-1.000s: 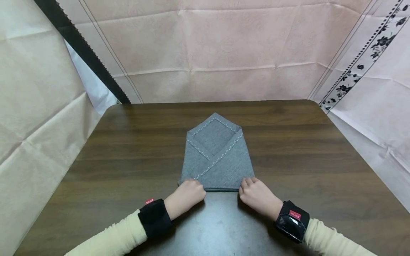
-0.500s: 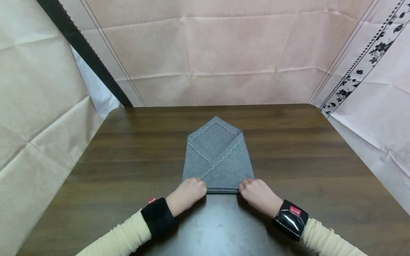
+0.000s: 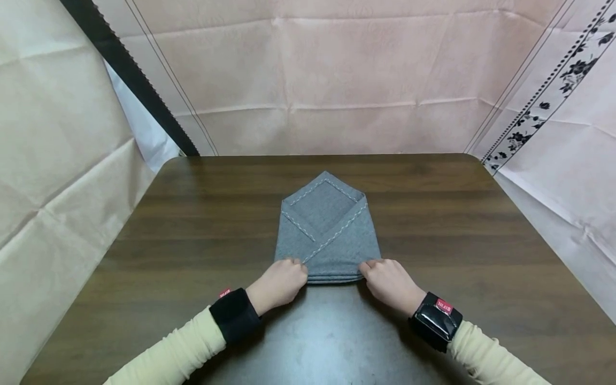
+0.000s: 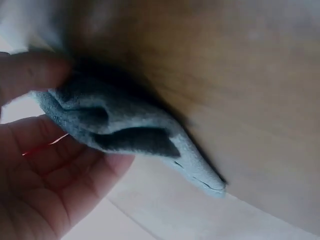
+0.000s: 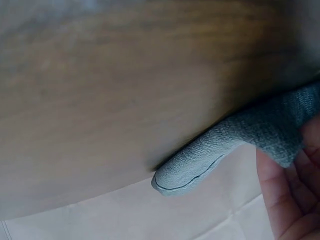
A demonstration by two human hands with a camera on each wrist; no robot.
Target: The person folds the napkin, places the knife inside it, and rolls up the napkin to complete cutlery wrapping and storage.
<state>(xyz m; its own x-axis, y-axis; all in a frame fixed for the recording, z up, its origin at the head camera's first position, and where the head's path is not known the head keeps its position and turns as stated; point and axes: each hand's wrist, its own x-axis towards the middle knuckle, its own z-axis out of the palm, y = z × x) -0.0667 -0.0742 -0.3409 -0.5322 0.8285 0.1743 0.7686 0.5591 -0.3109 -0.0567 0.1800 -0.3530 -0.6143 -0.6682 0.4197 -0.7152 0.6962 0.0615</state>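
Observation:
A folded grey cloth [image 3: 327, 224] with pale stitched lines and a pointed far end lies on the wooden table. My left hand [image 3: 281, 280] grips its near left corner. In the left wrist view the cloth's layered edge [image 4: 135, 117] passes between thumb and fingers, with open folds showing. At the near right corner my right hand [image 3: 390, 283] pinches the cloth, its thumb hidden from the head view. The right wrist view shows the fingers [image 5: 275, 190] under the cloth [image 5: 200, 155]. Between the hands, the near edge looks slightly raised and bent.
The brown table [image 3: 216, 214] extends on all sides of the cloth. Pale sheets [image 3: 346, 80] hang behind it and along both sides. Black cuffs [image 3: 236, 315] circle both wrists.
Both hands have shifted slightly away from the person with the near edge of the cloth, which now looks lifted and bent. The pointed far end stays put.

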